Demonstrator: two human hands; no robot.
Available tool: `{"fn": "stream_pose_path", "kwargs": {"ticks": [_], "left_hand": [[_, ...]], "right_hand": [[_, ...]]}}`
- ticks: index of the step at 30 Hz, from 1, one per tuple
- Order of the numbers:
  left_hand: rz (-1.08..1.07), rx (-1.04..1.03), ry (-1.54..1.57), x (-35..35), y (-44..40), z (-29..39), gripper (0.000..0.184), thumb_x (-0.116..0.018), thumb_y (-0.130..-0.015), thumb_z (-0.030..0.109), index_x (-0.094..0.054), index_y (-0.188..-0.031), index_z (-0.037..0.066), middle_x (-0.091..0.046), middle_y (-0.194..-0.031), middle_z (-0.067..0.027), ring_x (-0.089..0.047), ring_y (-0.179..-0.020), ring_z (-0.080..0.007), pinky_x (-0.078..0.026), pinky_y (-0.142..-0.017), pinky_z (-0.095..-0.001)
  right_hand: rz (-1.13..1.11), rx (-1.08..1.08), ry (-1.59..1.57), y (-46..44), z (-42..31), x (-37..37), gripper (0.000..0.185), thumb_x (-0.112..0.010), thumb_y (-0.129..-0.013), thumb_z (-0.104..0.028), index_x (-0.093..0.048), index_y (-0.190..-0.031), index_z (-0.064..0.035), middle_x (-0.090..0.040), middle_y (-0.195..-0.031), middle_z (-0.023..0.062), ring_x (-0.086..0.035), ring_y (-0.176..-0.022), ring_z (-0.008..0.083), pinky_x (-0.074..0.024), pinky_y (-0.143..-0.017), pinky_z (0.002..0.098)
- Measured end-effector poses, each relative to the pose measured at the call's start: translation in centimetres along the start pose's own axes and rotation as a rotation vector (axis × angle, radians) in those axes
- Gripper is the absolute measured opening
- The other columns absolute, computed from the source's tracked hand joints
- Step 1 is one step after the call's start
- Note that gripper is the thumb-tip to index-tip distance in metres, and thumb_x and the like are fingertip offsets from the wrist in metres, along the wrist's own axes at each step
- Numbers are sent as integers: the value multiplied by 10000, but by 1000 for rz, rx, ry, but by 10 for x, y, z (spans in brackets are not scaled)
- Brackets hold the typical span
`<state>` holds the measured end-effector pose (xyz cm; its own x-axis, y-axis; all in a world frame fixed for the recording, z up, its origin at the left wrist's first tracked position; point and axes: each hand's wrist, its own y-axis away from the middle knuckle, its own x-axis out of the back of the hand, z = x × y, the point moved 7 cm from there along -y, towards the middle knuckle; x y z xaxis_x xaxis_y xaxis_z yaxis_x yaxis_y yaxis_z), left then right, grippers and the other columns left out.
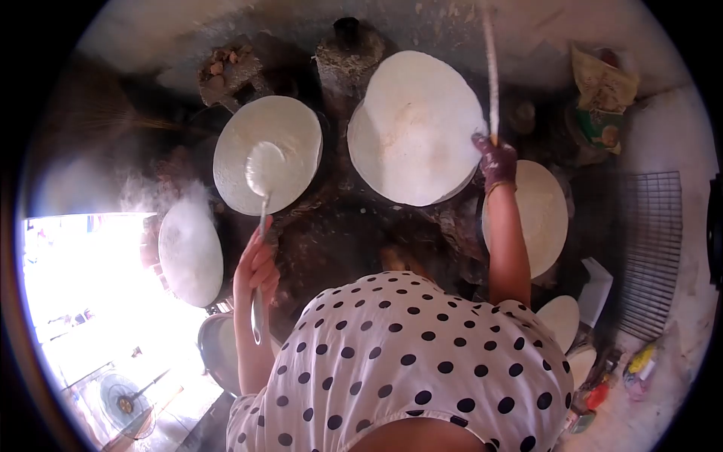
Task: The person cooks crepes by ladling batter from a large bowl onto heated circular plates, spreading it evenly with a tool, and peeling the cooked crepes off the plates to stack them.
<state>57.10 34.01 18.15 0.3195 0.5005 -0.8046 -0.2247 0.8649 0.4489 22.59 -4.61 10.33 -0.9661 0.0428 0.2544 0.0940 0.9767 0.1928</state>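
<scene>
My left hand (258, 264) is closed round the handle of a metal ladle (265, 167), whose bowl rests on the pale wet surface of a round pan (301, 143) at the upper left. My right hand (497, 160), in a dark purple glove, grips a long thin stick (492, 75) that points up and away. Its fingertips are beside the edge of a large white round sheet (414, 128), which lies over the upper middle pan and overhangs its rim at the top. Another round pan with a pale surface (538, 218) is just right of my right forearm.
Steam rises from a round pan (190, 252) at the left. A metal pot (218, 350) stands below it. At the right are a wire rack (651, 252) and a sack (602, 79). A fan (124, 403) is at the lower left.
</scene>
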Motion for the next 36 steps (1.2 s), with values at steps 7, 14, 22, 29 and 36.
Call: {"fn": "stream_pose_path", "kwargs": {"ticks": [7, 14, 22, 29, 36], "left_hand": [[92, -131, -590, -31, 35, 6, 403, -371, -1003, 143, -358, -1400, 72, -306, -559, 50, -281, -356, -27, -252, -326, -181], [21, 245, 177, 16, 24, -47, 398, -310, -1009, 112, -298, -1396, 21, -369, -607, 50, -342, -376, -23, -295, -342, -185], [97, -87, -852, -15, 74, -14, 394, -392, -1000, 175, -378, -1381, 72, -337, -573, 56, -311, -379, -42, -283, -351, -193], [-3, 331, -315, 14, 40, -65, 364, -356, -1005, 117, -390, -1359, 37, -345, -620, 65, -327, -412, -6, -291, -357, -176], [-252, 580, -337, 7, 31, -99, 376, -327, -1021, 155, -354, -1376, 34, -336, -604, 62, -307, -381, -15, -296, -340, -185]], "right_hand": [[44, -463, -236, 5, 155, 7, 317, -737, -758, -394, -526, -695, -166, -384, -464, -31, -378, -320, 118, -263, -302, 277], [198, -611, -40, 91, 194, -76, 331, -646, -812, -386, -635, -841, -57, -537, -556, 69, -508, -423, 176, -411, -408, 331], [169, -655, -632, 117, 175, -89, 296, -625, -819, -302, -599, -1040, -106, -629, -774, 86, -614, -605, 209, -472, -523, 351], [303, -682, -693, 199, 172, -6, 234, -734, -728, -196, -559, -812, -65, -534, -561, 46, -512, -425, 234, -383, -409, 380], [232, 79, -424, 342, 242, 387, 282, -643, -824, -226, -641, -1039, -43, -600, -1067, 87, -588, -947, 193, -464, -834, 333]]}}
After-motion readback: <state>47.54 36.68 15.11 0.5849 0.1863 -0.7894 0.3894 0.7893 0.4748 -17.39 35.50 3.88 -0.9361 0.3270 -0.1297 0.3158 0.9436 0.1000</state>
